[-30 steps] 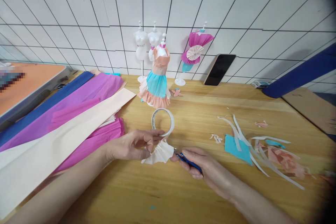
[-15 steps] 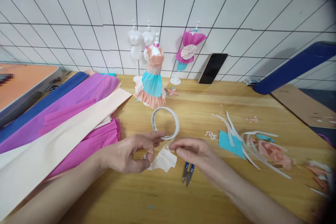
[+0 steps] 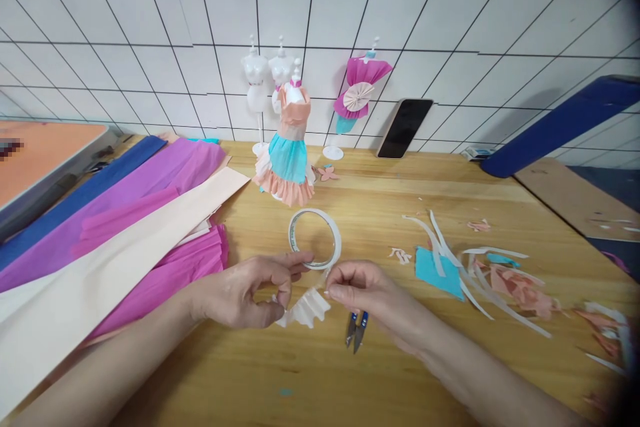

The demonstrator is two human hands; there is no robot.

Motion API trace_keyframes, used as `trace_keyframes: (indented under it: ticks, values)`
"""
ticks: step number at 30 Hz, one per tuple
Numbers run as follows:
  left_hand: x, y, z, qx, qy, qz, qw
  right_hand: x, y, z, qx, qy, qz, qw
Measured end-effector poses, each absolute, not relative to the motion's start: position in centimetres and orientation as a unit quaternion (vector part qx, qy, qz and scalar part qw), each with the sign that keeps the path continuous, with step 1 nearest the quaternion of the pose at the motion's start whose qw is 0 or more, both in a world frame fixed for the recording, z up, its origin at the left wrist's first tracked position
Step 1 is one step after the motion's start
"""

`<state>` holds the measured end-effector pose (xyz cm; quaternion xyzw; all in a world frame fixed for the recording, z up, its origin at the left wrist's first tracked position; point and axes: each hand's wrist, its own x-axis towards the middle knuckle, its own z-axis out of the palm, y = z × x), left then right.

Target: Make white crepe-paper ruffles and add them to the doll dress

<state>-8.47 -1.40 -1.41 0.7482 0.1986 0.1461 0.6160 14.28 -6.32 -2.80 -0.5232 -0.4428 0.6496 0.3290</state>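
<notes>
My left hand [image 3: 250, 290] pinches the left end of a small ruffled strip of white crepe paper [image 3: 307, 310]. Other fingers of that hand stretch to the lower rim of a roll of double-sided tape [image 3: 337, 240], which lies on the table. A narrow tape end runs from the roll toward my right hand [image 3: 357, 283]. Thumb and forefinger of my right hand are closed at the tape, beside the ruffle's upper right edge; a tiny white bit shows at the thumb tip. Thread snips [image 3: 357, 332] with blue handles lie just below my right hand.
Long sheets of crepe paper [image 3: 150, 233] lie at left. Behind the tape stand a doll mannequin in a peach and turquoise dress [image 3: 289, 157], two bare mannequins, a pink-dressed one [image 3: 357, 97] and a phone [image 3: 405, 128]. Paper scraps [image 3: 523, 290] and a turquoise piece [image 3: 439, 272] lie at right.
My right fingers have closed more tightly and shifted slightly right and down, away from the ruffle's edge. The ruffle's right end has dropped a little left. My left hand stays nearly in place.
</notes>
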Motion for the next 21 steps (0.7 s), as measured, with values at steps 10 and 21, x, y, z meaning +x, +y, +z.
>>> trace_keyframes:
  ticks: [10,21]
  values:
    - [-8.7,-1.2,-1.7,0.754,0.182,0.166,0.609,18.7,-6.0,-1.1,-0.635,-0.583,0.384,0.330]
    - [-8.6,-0.9,-1.6,0.706,0.190,0.160,0.663,23.1,-7.2,-3.0,-0.364,-0.924,0.058,0.100]
